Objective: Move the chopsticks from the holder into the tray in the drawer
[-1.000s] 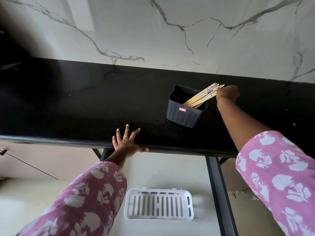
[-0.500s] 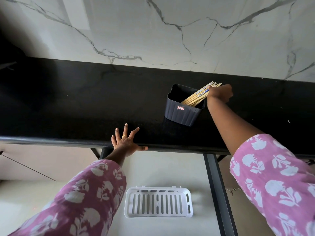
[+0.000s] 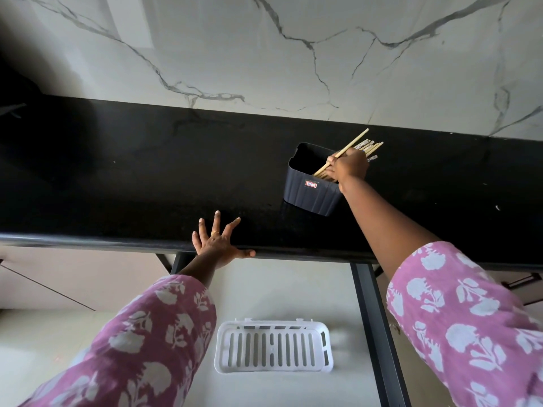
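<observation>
1. One holder [image 3: 308, 192] stands near the tabletop's [image 3: 147, 171] back edge.
2. Right hand [image 3: 349, 165] fingers grip the chopsticks [image 3: 355, 141] in it; number unclear.
3. Left hand [image 3: 217, 245] fingers spread wide, at the front edge.
4. One tray [image 3: 273, 346] lies below.

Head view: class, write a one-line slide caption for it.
Right hand grips chopsticks in the dark holder on the black counter; left hand rests spread at its edge, white tray below.

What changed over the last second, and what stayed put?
The right hand slid left along the chopsticks to the holder and now closes its grip round them; one chopstick has fanned out. The left hand stays spread on the counter edge; holder and white tray unmoved.
</observation>
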The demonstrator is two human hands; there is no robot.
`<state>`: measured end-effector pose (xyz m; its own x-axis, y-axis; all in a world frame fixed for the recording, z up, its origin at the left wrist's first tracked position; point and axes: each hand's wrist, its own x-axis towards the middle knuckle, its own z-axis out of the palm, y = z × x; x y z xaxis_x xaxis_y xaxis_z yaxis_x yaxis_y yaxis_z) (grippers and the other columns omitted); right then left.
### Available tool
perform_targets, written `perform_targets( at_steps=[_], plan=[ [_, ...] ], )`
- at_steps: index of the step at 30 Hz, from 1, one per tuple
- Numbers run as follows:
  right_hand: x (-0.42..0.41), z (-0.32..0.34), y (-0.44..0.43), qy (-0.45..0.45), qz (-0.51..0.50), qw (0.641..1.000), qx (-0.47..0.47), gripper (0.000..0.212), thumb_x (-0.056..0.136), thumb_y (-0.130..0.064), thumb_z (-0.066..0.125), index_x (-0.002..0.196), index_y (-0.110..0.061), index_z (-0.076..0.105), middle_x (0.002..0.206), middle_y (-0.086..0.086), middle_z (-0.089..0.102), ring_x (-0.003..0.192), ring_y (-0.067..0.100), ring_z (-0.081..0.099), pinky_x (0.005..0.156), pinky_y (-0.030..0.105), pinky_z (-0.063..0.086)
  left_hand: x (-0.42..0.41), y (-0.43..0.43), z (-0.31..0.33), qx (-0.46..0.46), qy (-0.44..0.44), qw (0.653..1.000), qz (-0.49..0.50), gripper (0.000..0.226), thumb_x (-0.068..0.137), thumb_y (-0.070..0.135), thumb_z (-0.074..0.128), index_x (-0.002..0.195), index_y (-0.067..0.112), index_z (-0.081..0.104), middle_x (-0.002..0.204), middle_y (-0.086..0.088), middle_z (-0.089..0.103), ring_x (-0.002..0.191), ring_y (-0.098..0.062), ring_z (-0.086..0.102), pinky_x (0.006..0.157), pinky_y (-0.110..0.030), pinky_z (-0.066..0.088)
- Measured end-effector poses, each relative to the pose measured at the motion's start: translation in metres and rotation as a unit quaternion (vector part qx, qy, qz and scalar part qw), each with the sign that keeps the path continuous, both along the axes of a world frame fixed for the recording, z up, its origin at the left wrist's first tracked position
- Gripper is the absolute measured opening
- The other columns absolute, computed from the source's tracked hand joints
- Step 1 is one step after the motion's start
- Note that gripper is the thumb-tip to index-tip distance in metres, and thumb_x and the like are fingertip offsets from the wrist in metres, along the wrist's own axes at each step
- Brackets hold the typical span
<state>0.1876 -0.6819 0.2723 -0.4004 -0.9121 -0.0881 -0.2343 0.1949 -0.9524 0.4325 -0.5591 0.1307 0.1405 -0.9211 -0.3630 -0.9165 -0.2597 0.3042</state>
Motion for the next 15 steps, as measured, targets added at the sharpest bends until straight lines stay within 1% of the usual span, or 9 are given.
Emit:
perform_targets(
  at_steps=[1, 2, 3, 5, 6, 8, 12, 14, 15],
  plan=[
    [-0.002, 0.002, 0.0, 0.009, -0.014, 1.0, -0.021, 0.023, 0.085, 0.006, 0.059, 0.069, -0.009, 0.057, 0.085, 0.017, 0.062, 0.074, 0.025, 0.065, 0.069, 0.034, 0.059, 0.001, 0.0, 0.001, 0.003, -0.002, 1.0, -0.008, 0.101, 0.064, 0.074, 0.062, 0.142, 0.052, 0.001, 0.154, 0.005, -0.025, 0.138, -0.036, -0.026, 0.111, -0.053, -0.008],
    [-0.004, 0.005, 0.0, 0.02, -0.025, 0.999, -0.042, 0.029, 0.085, 0.006, 0.06, 0.065, -0.014, 0.054, 0.084, 0.016, 0.062, 0.072, 0.024, 0.064, 0.07, 0.037, 0.06, 0.003, -0.001, 0.002, 0.007, -0.002, 1.0, -0.016, 0.098, 0.068, 0.071, 0.061, 0.142, 0.052, 0.001, 0.154, 0.004, -0.026, 0.138, -0.037, -0.025, 0.112, -0.054, -0.007],
    [-0.006, 0.009, 0.001, 0.033, -0.033, 0.997, -0.062, 0.028, 0.084, 0.005, 0.061, 0.065, -0.014, 0.054, 0.083, 0.015, 0.062, 0.072, 0.024, 0.065, 0.071, 0.039, 0.06, 0.004, -0.001, 0.003, 0.013, 0.002, 1.0, -0.023, 0.093, 0.072, 0.068, 0.06, 0.142, 0.052, 0.001, 0.153, 0.005, -0.026, 0.138, -0.037, -0.025, 0.112, -0.054, -0.006],
    [-0.009, 0.018, 0.005, 0.052, -0.042, 0.993, -0.099, 0.008, 0.084, 0.004, 0.061, 0.079, -0.003, 0.062, 0.085, 0.017, 0.066, 0.074, 0.025, 0.067, 0.074, 0.042, 0.06, 0.007, -0.001, 0.004, 0.024, 0.012, 0.999, -0.029, 0.086, 0.079, 0.061, 0.058, 0.142, 0.052, 0.001, 0.153, 0.006, -0.027, 0.138, -0.037, -0.026, 0.112, -0.053, -0.006],
    [-0.011, 0.023, 0.007, 0.058, -0.048, 0.991, -0.114, 0.004, 0.085, 0.003, 0.061, 0.088, 0.002, 0.063, 0.089, 0.019, 0.068, 0.078, 0.026, 0.069, 0.075, 0.042, 0.06, 0.007, -0.001, 0.004, 0.027, 0.014, 0.999, -0.03, 0.083, 0.081, 0.059, 0.056, 0.142, 0.052, 0.0, 0.153, 0.006, -0.028, 0.138, -0.036, -0.026, 0.112, -0.052, -0.006],
    [-0.013, 0.034, 0.012, 0.06, -0.055, 0.986, -0.147, 0.011, 0.085, 0.002, 0.061, 0.096, 0.005, 0.063, 0.093, 0.02, 0.069, 0.083, 0.027, 0.07, 0.076, 0.04, 0.06, 0.006, 0.0, 0.005, 0.031, 0.009, 0.999, -0.027, 0.079, 0.085, 0.056, 0.054, 0.142, 0.053, 0.0, 0.153, 0.007, -0.028, 0.138, -0.035, -0.026, 0.112, -0.051, -0.006],
    [-0.012, 0.053, 0.036, 0.061, -0.049, 0.973, -0.215, 0.009, 0.086, 0.002, 0.06, 0.094, 0.004, 0.062, 0.092, 0.018, 0.069, 0.081, 0.021, 0.07, 0.072, 0.03, 0.061, 0.004, 0.002, 0.007, 0.028, 0.001, 0.999, -0.024, 0.075, 0.088, 0.054, 0.05, 0.142, 0.053, -0.001, 0.153, 0.008, -0.026, 0.139, -0.034, -0.025, 0.112, -0.051, -0.006],
    [-0.008, 0.059, 0.051, 0.035, -0.042, 0.972, -0.23, 0.005, 0.087, 0.002, 0.059, 0.091, 0.0, 0.061, 0.09, 0.016, 0.068, 0.082, 0.021, 0.07, 0.071, 0.028, 0.06, 0.004, 0.003, 0.007, 0.021, -0.001, 0.999, -0.024, 0.074, 0.088, 0.054, 0.05, 0.142, 0.052, -0.001, 0.153, 0.008, -0.025, 0.139, -0.034, -0.025, 0.113, -0.051, -0.006],
    [-0.005, 0.061, 0.06, 0.011, -0.039, 0.972, -0.231, 0.008, 0.087, 0.003, 0.059, 0.088, -0.005, 0.059, 0.09, 0.016, 0.067, 0.083, 0.021, 0.07, 0.071, 0.028, 0.06, 0.004, 0.004, 0.006, 0.019, -0.001, 1.0, -0.023, 0.074, 0.088, 0.054, 0.05, 0.142, 0.053, 0.0, 0.154, 0.008, -0.025, 0.139, -0.034, -0.025, 0.113, -0.05, -0.006]
  ],
)
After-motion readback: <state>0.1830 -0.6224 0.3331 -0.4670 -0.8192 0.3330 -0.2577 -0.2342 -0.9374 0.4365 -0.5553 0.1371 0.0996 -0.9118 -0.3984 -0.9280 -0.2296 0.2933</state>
